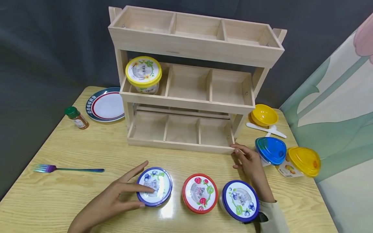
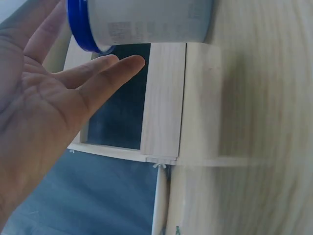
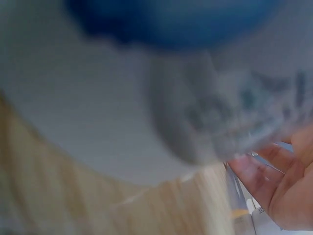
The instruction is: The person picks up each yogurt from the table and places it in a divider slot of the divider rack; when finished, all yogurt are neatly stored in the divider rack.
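My left hand is at the left of a white tub with a blue lid and blueberry print. One straight finger lies over the lid, the thumb is at the near rim, and another finger stretches past the far side. In the left wrist view the tub stands beyond loosely spread fingers. My right hand has its fingertips at the lower right corner of a three-tier wooden rack. Between the hands stand a red-lidded strawberry tub and a second blue-lidded tub, which overlaps the right wrist.
A yellow-lidded tub sits in the middle tier's left compartment. Leftward lie a plate, a green-capped spice jar and a fork. Rightward are a yellow bowl, white utensils, a blue-lidded container and a yellow-lidded container.
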Action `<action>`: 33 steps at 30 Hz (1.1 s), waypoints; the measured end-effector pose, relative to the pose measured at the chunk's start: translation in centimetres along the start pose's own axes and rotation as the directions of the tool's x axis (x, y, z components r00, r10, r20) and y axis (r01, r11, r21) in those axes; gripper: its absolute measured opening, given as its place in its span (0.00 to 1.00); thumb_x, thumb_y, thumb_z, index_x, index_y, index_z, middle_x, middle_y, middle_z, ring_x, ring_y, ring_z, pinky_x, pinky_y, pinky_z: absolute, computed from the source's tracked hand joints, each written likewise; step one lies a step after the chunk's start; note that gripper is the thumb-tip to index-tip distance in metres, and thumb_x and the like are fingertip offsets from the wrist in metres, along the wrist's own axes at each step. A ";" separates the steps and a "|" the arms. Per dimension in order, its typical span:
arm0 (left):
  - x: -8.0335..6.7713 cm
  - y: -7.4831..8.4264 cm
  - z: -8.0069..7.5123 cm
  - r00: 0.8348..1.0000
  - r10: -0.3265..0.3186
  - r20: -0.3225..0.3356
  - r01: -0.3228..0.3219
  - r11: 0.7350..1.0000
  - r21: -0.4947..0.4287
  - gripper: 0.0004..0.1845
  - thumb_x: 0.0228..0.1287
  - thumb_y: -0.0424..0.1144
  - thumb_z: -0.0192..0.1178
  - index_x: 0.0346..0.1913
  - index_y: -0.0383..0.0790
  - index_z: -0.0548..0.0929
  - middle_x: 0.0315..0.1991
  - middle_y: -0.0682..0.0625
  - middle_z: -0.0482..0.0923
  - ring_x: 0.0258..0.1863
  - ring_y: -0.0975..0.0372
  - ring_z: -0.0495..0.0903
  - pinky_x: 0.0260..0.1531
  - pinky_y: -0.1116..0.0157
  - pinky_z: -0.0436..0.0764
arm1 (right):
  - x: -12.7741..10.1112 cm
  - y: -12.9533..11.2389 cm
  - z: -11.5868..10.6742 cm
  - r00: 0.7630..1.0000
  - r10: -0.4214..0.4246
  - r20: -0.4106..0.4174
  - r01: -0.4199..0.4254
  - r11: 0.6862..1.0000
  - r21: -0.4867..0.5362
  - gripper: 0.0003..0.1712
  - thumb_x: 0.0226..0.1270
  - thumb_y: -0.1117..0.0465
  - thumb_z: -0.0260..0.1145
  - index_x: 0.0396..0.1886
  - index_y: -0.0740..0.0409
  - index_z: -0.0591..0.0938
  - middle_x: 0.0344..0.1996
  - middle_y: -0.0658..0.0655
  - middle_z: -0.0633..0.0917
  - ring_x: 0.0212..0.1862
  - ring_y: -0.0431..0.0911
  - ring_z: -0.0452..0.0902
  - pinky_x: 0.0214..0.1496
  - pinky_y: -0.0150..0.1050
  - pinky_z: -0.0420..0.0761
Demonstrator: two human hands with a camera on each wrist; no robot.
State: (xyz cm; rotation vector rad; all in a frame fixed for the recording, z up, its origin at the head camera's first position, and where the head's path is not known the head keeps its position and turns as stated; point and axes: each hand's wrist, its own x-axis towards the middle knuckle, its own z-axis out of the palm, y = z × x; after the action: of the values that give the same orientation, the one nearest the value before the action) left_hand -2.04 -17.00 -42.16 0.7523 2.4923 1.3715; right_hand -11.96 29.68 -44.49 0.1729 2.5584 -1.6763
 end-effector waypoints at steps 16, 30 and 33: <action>0.2 -0.9 0.2 0.995 -0.064 0.081 0.081 0.968 -0.236 0.15 0.69 0.45 0.75 0.57 0.58 0.93 0.79 0.32 0.67 0.75 0.28 0.66 0.65 0.75 0.69 | 0.2 0.4 0.0 0.998 -0.060 -0.019 0.060 0.998 -0.027 0.19 0.88 0.67 0.56 0.71 0.65 0.81 0.78 0.66 0.73 0.51 0.32 0.82 0.37 0.37 0.90; 1.8 3.4 -3.0 0.994 0.091 0.063 -0.090 0.996 -0.015 0.15 0.68 0.54 0.75 0.56 0.69 0.93 0.78 0.50 0.72 0.77 0.48 0.70 0.71 0.57 0.76 | 0.1 0.0 0.0 0.999 -0.035 -0.008 0.035 0.999 -0.033 0.20 0.88 0.66 0.57 0.72 0.63 0.81 0.78 0.66 0.73 0.55 0.43 0.82 0.38 0.37 0.90; 2.8 4.8 -4.2 0.980 0.196 0.031 -0.197 0.980 0.040 0.16 0.67 0.49 0.78 0.56 0.68 0.93 0.78 0.50 0.72 0.77 0.53 0.70 0.69 0.55 0.79 | 0.0 0.1 0.1 0.999 -0.035 0.004 0.035 0.999 -0.020 0.20 0.88 0.67 0.57 0.73 0.64 0.80 0.78 0.66 0.72 0.54 0.40 0.81 0.38 0.37 0.90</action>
State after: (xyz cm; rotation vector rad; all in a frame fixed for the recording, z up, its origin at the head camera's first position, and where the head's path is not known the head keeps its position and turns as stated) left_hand -4.46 -16.46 -35.67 1.0443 2.4899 1.3621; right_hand -11.91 29.67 -44.63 0.1247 2.5897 -1.6602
